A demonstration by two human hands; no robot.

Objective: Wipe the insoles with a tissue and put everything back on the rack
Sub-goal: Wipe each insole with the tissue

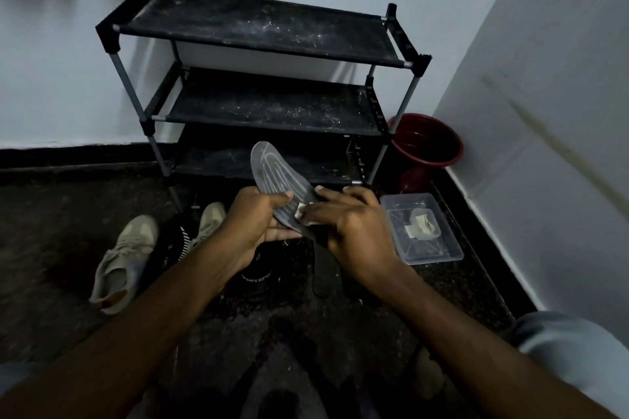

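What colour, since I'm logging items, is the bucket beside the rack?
The bucket is dark red, clearest in the head view.

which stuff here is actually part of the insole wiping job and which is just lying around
Part of the job:
insole, gripped by the left hand
tissue, pinched against it by the right hand
second insole on the floor
beige shoes, black shoes
rack
clear box holding tissue scraps, probably

Just lying about:
red bucket beside the rack
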